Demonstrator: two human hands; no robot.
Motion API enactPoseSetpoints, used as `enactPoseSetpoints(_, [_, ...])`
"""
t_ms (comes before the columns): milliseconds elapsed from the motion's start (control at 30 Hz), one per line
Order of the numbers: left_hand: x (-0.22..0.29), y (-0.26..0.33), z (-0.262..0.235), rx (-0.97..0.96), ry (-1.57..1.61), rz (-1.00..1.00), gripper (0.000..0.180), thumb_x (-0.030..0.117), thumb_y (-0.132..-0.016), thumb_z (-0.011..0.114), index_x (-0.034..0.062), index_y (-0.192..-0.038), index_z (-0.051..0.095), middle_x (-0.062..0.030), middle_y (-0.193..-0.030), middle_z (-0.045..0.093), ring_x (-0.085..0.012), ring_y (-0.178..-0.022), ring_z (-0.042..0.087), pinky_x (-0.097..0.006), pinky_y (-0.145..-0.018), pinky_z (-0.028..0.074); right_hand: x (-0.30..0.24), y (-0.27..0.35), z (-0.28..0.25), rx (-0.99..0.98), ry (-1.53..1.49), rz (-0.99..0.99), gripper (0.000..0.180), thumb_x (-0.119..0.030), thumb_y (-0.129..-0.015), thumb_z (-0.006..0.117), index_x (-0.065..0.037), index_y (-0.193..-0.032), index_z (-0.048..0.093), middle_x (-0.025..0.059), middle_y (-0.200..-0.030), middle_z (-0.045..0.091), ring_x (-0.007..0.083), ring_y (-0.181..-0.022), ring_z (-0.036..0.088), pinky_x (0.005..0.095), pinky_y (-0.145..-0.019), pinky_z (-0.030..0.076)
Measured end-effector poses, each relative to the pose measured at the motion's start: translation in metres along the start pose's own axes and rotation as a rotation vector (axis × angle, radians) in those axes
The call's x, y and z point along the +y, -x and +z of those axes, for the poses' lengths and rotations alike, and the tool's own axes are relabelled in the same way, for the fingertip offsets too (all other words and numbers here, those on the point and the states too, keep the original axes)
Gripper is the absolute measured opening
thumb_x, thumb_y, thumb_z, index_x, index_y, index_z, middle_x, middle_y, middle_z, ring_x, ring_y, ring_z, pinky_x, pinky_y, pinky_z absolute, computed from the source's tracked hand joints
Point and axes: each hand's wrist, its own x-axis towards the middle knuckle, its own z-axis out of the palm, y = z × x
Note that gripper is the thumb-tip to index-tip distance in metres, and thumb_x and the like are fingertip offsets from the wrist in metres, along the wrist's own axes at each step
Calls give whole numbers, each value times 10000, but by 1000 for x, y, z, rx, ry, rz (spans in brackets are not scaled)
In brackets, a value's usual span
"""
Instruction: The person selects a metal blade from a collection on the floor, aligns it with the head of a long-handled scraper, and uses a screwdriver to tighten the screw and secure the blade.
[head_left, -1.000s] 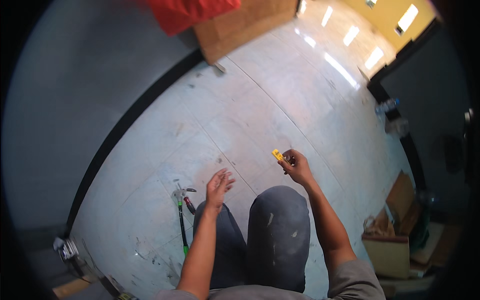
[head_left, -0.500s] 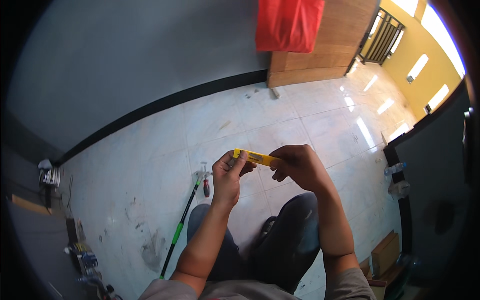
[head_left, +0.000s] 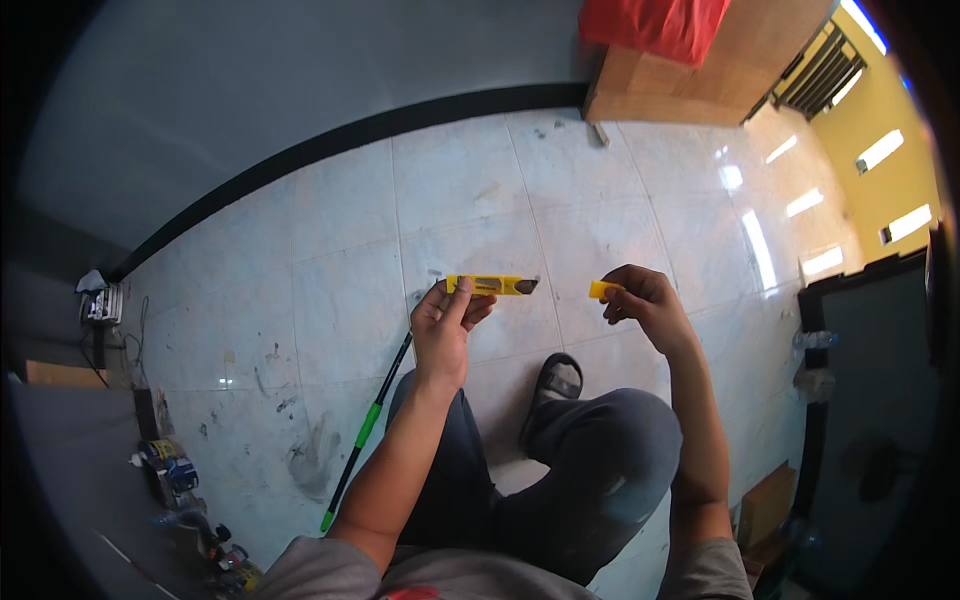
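My left hand [head_left: 443,335] is closed on a flat yellow plastic blade case [head_left: 485,284], thumb on top and fingers beneath. Dark, slanted blade ends [head_left: 528,286] stick out of the case's right end. A short yellow cap [head_left: 601,290] is pinched between the thumb and fingers of my right hand [head_left: 643,303]. A gap separates the cap from the case. Both hands are raised in front of my bent knees, above the tiled floor.
A black pole with green grips [head_left: 368,425] lies left of my legs. By the far wall, a red bag [head_left: 655,25] hangs before a wooden door [head_left: 680,90]. Plastic bottles [head_left: 815,340] and a brown box [head_left: 768,500] are at the right; tools and cans [head_left: 172,470] line the left.
The cap has come off the case, baring the blade ends. My right hand has moved right with the cap. The view has shifted, and my sandalled foot shows more fully.
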Motion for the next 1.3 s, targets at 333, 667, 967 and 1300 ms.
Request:
enactPoseSetpoints(333, [-174, -56, -75, 83, -94, -238, 177, 227, -1058, 688, 54, -1098, 699, -28, -975, 738, -132, -904, 728, -272, -848, 567, 313, -62, 7, 310, 493, 172, 362, -187, -877, 822, -18, -1191, 753, 160, -959, 769, 223, -866, 718, 359, -780, 557])
enactPoseSetpoints(667, [-219, -60, -96, 89, -197, -336, 203, 229, -1054, 697, 32, -1104, 698, -20, -976, 723, -102, -883, 687, -263, -853, 553, 259, -75, 67, 158, -343, 239, 256, -180, -983, 779, 36, -1115, 742, 76, -985, 757, 154, -922, 700, 310, -848, 564])
enactPoseSetpoints(967, [-247, -75, -122, 89, -278, -342, 217, 231, -1060, 687, 30, -1142, 700, -17, -984, 728, -92, -879, 684, -260, -850, 551, 297, -78, 43, 293, -407, 247, 138, -121, -1007, 729, 14, -993, 702, 36, -871, 718, 117, -786, 668, 282, -755, 551])
enactPoseSetpoints(1300, [-249, -54, -126, 363, -669, -717, 482, 326, -970, 796, 2, -1236, 558, -71, -895, 717, -132, -610, 669, -272, -555, 516, 317, -50, 1, 471, -266, 263, 148, -138, -1022, 710, 8, -1019, 688, 44, -864, 699, 123, -801, 664, 273, -768, 559])
